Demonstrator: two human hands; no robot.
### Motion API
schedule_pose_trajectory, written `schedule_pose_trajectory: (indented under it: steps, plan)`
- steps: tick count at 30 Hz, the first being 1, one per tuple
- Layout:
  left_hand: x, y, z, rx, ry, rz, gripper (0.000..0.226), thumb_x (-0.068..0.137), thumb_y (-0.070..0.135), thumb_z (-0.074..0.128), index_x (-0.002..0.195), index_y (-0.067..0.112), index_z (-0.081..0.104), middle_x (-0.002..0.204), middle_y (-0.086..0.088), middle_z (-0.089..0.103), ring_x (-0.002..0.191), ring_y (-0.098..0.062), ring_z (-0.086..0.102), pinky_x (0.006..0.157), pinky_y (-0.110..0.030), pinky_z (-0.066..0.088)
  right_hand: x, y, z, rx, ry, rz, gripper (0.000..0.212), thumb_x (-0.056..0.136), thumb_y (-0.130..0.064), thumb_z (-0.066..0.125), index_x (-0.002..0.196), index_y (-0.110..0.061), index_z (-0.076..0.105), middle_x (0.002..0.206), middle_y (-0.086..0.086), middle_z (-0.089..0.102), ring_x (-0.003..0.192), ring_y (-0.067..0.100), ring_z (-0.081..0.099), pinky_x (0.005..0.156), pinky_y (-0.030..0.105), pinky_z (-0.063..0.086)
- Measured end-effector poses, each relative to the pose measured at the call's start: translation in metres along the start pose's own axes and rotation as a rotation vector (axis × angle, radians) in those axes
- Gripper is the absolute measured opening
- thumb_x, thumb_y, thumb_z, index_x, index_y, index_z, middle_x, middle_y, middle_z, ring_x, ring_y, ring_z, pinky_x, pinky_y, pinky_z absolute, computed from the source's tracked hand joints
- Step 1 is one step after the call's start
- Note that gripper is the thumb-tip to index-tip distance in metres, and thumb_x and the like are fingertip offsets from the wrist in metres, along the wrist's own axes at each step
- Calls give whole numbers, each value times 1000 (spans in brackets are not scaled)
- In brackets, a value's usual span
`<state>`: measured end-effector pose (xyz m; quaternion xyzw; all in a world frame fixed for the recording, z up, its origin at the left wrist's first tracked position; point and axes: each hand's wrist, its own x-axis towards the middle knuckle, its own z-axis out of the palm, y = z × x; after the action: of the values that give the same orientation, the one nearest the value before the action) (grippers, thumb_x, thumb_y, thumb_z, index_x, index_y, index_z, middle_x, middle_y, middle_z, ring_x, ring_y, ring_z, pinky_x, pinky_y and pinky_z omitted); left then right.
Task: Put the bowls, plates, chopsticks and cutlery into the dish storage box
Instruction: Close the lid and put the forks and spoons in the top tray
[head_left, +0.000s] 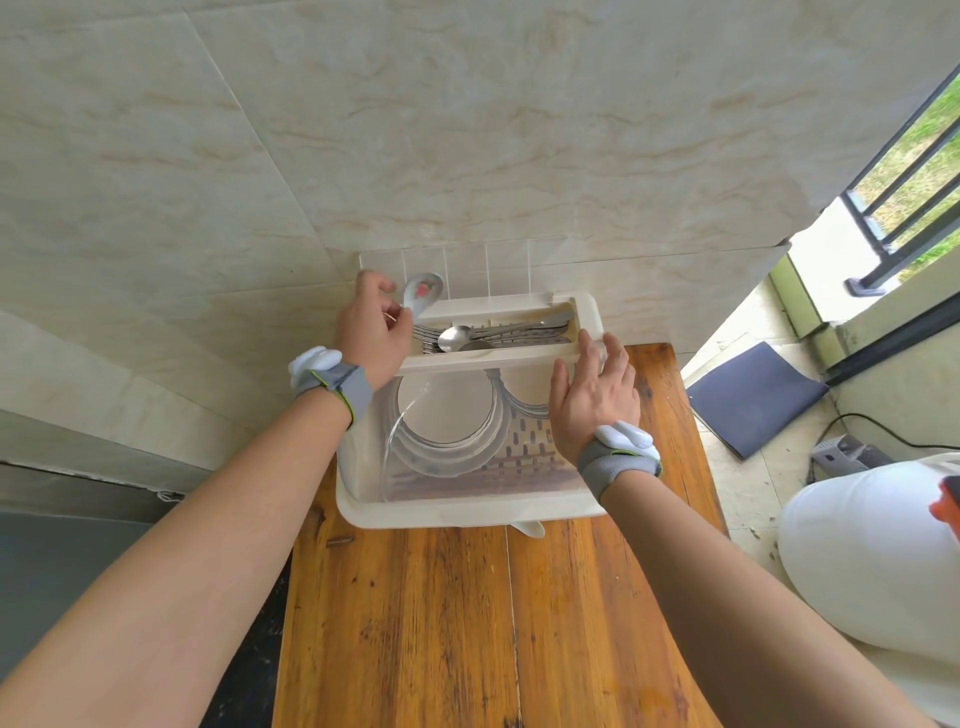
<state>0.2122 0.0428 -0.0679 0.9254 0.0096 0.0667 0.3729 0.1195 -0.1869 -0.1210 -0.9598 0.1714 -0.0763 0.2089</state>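
I judge the task nearly finished. White plates (444, 410) already stand on edge in the cream plastic dish storage box (467, 512) on the wooden plank counter (467, 623), seen through its clear, glossy cover. Steel spoons (454, 336) and forks (428, 340) lie in the long cutlery tray (498, 354) at the back; I can't pick out chopsticks. My left hand (371, 338) pinches a glazed ceramic soup spoon (423, 292) above the tray's left end. My right hand (592, 395) rests at the tray's right end, fingers straight, holding nothing.
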Motion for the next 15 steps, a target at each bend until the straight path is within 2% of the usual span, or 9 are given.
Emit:
schedule_pose_trajectory:
  steps: [3, 5, 8, 10, 13, 15]
  plan:
    - [2, 10, -11, -218, -17, -172, 61, 82, 2, 54, 135, 27, 36, 70, 0, 57, 57, -25, 67, 57, -29, 56, -1, 0, 0, 6, -4, 2, 52, 101, -43, 34, 148, -18, 35, 152, 15, 33, 125, 37, 44, 88, 46, 46]
    - [4, 14, -16, -248, -44, -225, 61, 84, -1, 47, 136, 31, 41, 69, -4, 55, 54, -20, 69, 54, -28, 59, -1, -1, -1, 7, -3, 1, 52, 101, -43, 34, 148, -18, 35, 152, 15, 33, 125, 36, 44, 88, 46, 47]
    - [8, 10, -14, -228, -27, -283, 31, 90, 2, 42, 109, 15, 63, 72, -9, 61, 47, -12, 67, 54, -31, 60, -2, -1, -1, 9, -2, 3, 52, 101, -43, 34, 148, -19, 35, 152, 15, 33, 125, 36, 45, 89, 46, 47]
    - [9, 4, -11, -185, -6, -297, 25, 92, 4, 43, 92, 12, 66, 77, -13, 63, 44, -9, 64, 49, -25, 57, -1, 0, -1, 9, -6, 6, 53, 101, -43, 34, 148, -19, 35, 152, 14, 32, 125, 36, 44, 89, 46, 46]
    - [6, -5, -9, 49, -127, -218, 22, 88, 10, 50, 97, 15, 70, 83, -6, 64, 69, -22, 63, 67, -28, 52, -1, -1, 0, 12, -8, 4, 52, 101, -43, 34, 148, -19, 35, 152, 14, 33, 125, 36, 45, 89, 46, 46]
    - [2, -9, -4, 120, -229, -188, 20, 88, 14, 57, 103, 15, 70, 96, -4, 66, 82, -19, 58, 75, -25, 45, -1, -1, 0, 16, -3, 5, 52, 101, -43, 34, 148, -19, 36, 152, 14, 33, 124, 36, 45, 88, 46, 46]
